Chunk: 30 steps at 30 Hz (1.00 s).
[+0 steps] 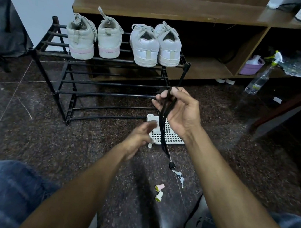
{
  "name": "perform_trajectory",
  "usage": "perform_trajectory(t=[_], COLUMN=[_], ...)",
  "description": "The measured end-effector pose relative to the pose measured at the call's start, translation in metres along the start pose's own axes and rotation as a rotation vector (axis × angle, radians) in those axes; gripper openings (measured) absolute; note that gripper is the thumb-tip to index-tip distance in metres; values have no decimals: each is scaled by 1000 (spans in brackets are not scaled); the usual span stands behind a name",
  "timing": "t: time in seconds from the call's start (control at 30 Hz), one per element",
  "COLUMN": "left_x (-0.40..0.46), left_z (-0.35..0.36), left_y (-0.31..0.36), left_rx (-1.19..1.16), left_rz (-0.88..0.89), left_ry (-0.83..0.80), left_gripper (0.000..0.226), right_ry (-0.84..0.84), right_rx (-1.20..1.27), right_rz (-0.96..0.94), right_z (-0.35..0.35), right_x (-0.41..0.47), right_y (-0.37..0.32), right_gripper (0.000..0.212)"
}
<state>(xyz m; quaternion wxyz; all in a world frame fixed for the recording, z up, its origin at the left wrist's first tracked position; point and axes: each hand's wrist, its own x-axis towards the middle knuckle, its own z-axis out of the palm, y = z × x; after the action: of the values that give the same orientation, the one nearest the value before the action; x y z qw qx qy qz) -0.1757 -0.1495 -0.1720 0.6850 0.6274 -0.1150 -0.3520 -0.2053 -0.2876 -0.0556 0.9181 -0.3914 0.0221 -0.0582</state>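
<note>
A black fabric cord (162, 124) was gripped by the curled right hand (180, 112); of the blurred left hand (137, 139), no state could be told.

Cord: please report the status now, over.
Right hand pinches looped cord, clip hanging. Left hand blurred below, grip unclear. Tray behind, nothing blocking.
</note>
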Motion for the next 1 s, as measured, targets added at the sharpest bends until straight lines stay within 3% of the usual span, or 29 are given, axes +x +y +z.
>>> perform_trajectory(t=[0.07, 0.17, 0.23, 0.4, 0.67, 0.83, 1.0], left_x=[3, 4, 5, 9, 28, 36, 37], left_z=[19, 38, 35, 17, 35, 26, 19], left_y=[16, 27, 26, 27, 49, 44, 30], left_rx=[64, 136, 42, -419, -1032, -891, -618], left_rz=[30, 62, 57, 83, 187, 133, 50], left_ry=[-159, -140, -90, 93, 314, 417, 392], left_gripper=[53, 5, 24, 31, 41, 40, 28], right_ry=[36, 106, 185, 502, 647, 683, 480], right_rx=[27, 71, 128, 194, 164, -102, -527], right_rz=[17, -31, -106, -128, 42, 4, -65], right_z=[1, -4, -16, -67, -85, -85, -85], right_x=[2, 3, 2, -13, -43, -49, -27], right_y=[3, -6, -20, -22, 77, 100, 82], right_gripper=[12, 9, 7, 4, 12, 22, 20])
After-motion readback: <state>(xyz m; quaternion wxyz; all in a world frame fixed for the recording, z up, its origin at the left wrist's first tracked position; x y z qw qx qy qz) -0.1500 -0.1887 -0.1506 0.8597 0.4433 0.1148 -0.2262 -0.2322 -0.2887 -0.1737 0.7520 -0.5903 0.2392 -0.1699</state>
